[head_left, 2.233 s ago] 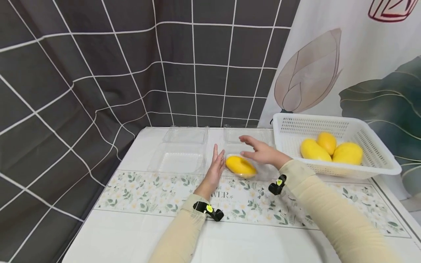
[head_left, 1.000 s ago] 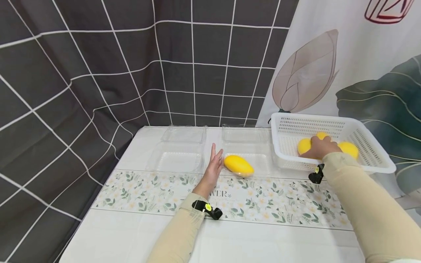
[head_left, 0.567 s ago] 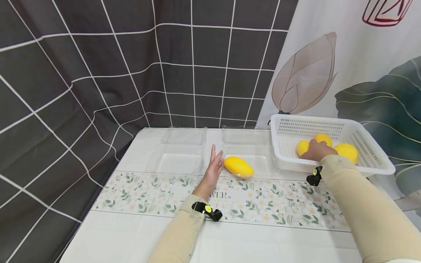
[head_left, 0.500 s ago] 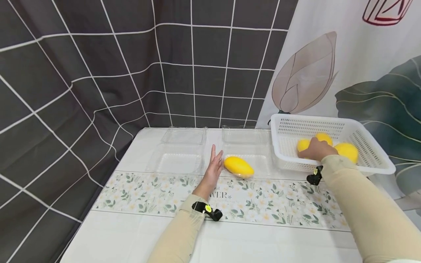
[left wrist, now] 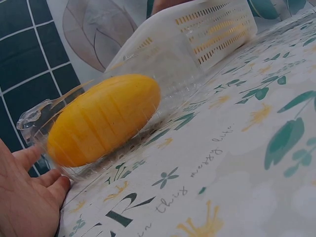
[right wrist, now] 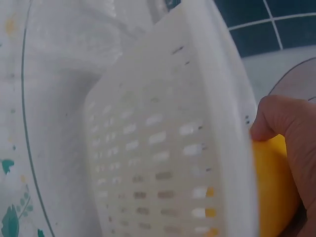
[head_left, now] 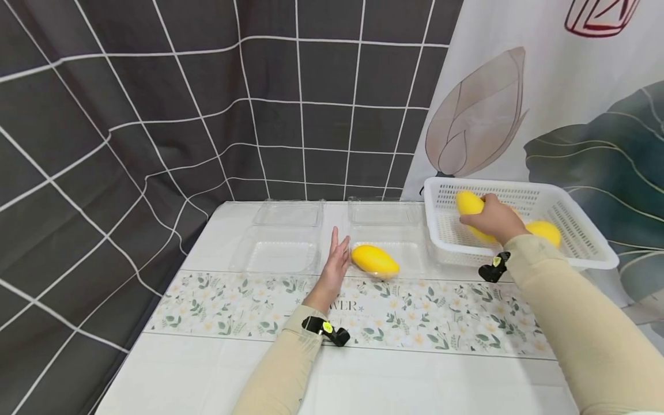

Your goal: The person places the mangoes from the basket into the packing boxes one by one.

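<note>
My right hand grips a yellow mango just above the inside of the white slotted basket. In the right wrist view the thumb presses the mango behind the basket wall. My left hand, fingers straight, is against the left side of the right-hand clear plastic clamshell box. Inside that box another mango lies slantwise at the left. In the left wrist view the fingertips are at the box's end, close to this mango.
A second clear clamshell box lies with its lid back on the left. More mangoes sit in the basket, one partly hidden by the right hand. A floral strip crosses the white table; a dark grid curtain hangs behind.
My right hand went from the box to the basket, took hold of a mango there and has lifted it a little up and left. The left hand has stayed by the box.
</note>
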Demonstrator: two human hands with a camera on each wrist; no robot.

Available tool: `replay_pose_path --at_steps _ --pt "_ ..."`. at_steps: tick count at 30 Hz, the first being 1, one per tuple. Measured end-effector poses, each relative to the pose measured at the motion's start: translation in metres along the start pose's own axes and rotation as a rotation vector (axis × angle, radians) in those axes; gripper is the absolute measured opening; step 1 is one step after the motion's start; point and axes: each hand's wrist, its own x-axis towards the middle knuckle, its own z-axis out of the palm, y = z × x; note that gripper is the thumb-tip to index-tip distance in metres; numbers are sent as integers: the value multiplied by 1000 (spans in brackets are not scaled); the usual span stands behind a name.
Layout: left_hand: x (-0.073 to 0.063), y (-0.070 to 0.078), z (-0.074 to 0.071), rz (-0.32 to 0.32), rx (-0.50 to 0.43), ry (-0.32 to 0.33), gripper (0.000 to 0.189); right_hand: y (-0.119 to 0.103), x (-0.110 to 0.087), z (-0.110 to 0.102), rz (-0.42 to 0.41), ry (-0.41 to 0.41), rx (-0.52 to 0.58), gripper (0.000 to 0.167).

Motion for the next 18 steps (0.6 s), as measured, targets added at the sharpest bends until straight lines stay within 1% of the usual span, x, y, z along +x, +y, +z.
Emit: replay_pose_path --at_steps 5,9,18 --pt "1 1 0 6 3 3 59 -17 0 -2 -58 30 10 101" --pt "2 1 0 6 4 8 59 -31 -1 -2 -97 39 20 95" --pt "2 0 1 -21 -12 22 60 -60 -10 -2 -188 29 147 80"
